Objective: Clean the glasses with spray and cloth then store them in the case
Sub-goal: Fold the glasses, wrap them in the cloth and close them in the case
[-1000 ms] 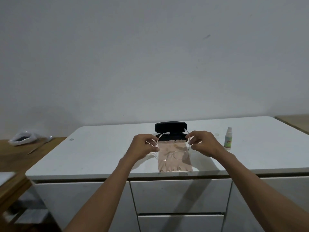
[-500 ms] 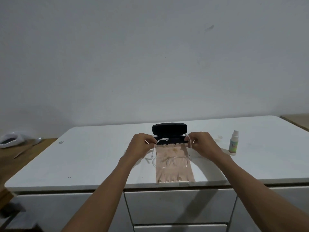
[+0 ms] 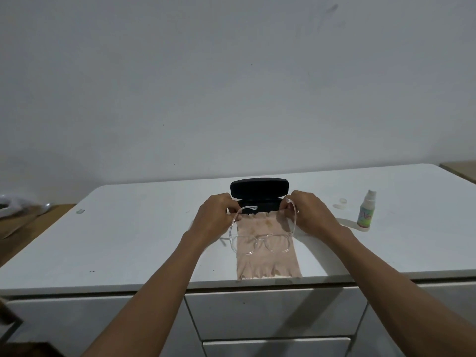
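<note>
Left hand (image 3: 213, 220) and right hand (image 3: 309, 215) pinch clear glasses (image 3: 260, 242) by temples over pink cloth (image 3: 265, 261) at desk (image 3: 128, 240) front edge; black case (image 3: 258, 188) open behind.

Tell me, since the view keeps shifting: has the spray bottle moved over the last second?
No. The spray bottle stands at the same spot to the right of the case and the cloth; only the camera shifted.

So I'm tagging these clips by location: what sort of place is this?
Probably a room in a home: a white drawer cabinet against a bare wall, with a wooden table beside it.
</note>
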